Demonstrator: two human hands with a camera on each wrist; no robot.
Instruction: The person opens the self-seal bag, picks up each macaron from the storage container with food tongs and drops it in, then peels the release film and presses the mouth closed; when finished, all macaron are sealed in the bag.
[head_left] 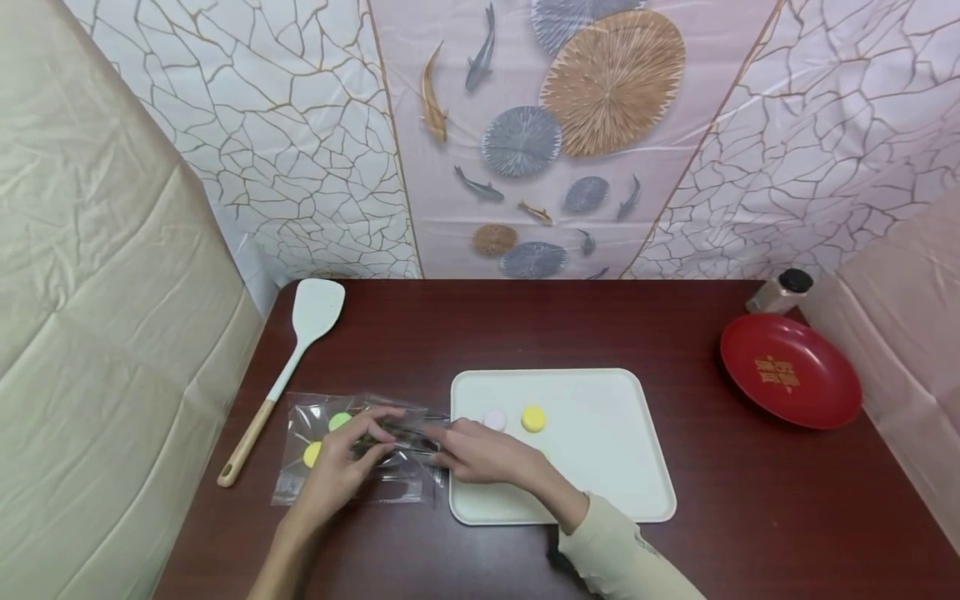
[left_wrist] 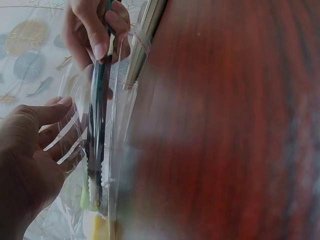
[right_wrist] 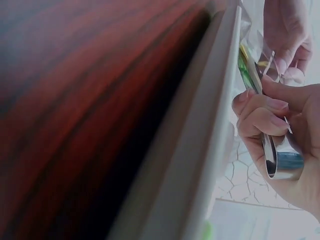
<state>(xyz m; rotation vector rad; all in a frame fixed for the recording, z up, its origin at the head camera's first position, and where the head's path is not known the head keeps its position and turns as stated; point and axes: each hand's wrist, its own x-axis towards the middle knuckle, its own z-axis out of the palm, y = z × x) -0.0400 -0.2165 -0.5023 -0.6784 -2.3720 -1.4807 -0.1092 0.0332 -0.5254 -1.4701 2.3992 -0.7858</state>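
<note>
A clear plastic bag (head_left: pixel 397 490) lies left of the tray, with a green round piece (head_left: pixel 340 421) and a yellow round piece (head_left: pixel 312 454) in it. My left hand (head_left: pixel 341 462) pinches the bag's film near its mouth. My right hand (head_left: pixel 480 454), over the tray's left edge, grips metal tongs (right_wrist: pixel 270 155). In the left wrist view the tongs (left_wrist: pixel 97 110) reach into the bag, their scalloped tips close to a yellow piece (left_wrist: pixel 101 227). Whether the tips touch it, I cannot tell. A pale lilac round piece (head_left: pixel 494 419) and another yellow one (head_left: pixel 533 418) sit on the tray.
The white rectangular tray (head_left: pixel 600 475) is at the middle of the dark red table (head_left: pixel 735 500). A white spatula (head_left: pixel 288 367) with a wooden handle lies at the left. On the right are a red plate (head_left: pixel 810 375) and a black-capped jar (head_left: pixel 780 292).
</note>
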